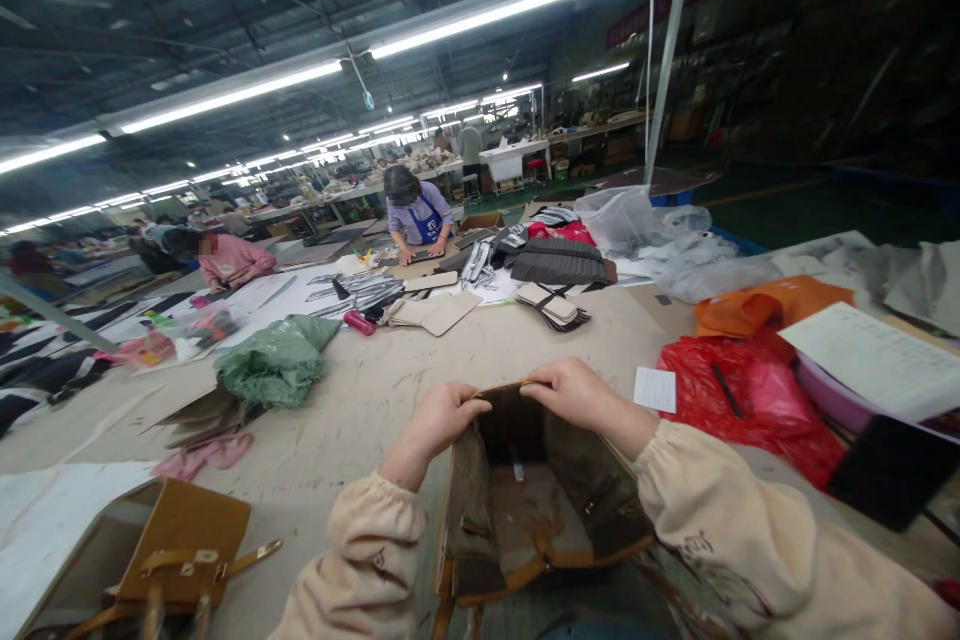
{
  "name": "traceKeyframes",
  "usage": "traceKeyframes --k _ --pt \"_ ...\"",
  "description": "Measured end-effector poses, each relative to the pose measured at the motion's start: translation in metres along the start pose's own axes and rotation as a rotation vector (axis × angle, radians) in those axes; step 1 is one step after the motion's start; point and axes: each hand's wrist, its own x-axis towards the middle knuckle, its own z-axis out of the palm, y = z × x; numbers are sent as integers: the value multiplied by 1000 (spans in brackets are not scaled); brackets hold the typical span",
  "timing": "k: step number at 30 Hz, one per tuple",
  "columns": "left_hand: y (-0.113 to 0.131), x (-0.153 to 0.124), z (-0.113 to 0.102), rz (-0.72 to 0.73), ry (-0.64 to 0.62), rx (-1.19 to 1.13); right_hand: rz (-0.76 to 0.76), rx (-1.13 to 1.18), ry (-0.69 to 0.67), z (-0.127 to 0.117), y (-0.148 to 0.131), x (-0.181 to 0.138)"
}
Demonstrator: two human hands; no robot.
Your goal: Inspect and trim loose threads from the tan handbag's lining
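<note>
A brown handbag [525, 510] with tan edging stands in front of me, its mouth wide and its dark lining showing. My left hand [442, 420] pinches the far rim near its left corner, thumb inside. On the same rim, a little to the right, my right hand [574, 395] grips the edge between thumb and fingers. A small white label lies inside the bag, and a zip shows on its right inner wall. Straps hang from the near side. At the lower left sits a second, tan handbag [187, 540] with buckled straps, touched by neither hand.
Left on the table are a green sack [277, 360] and a pink cloth [202, 455]. Right are a red plastic bag [720, 400], an orange bag [772, 305] and a black tablet-like slab [896, 470]. Stacked pieces [555, 305] lie ahead; two co-workers are across the table.
</note>
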Motion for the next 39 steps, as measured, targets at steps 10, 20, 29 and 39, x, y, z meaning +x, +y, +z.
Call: traceKeyframes --k 10,20,29,39 --pt "8 -21 7 -6 193 178 46 -286 -24 -5 -7 4" --pt "18 -10 15 -159 268 515 35 -442 -8 -3 -20 -1" --pt "17 -17 20 -191 296 483 -78 -191 -119 -13 -11 -6" --pt "20 -17 22 -214 281 447 -40 -169 -51 -8 -8 -4"
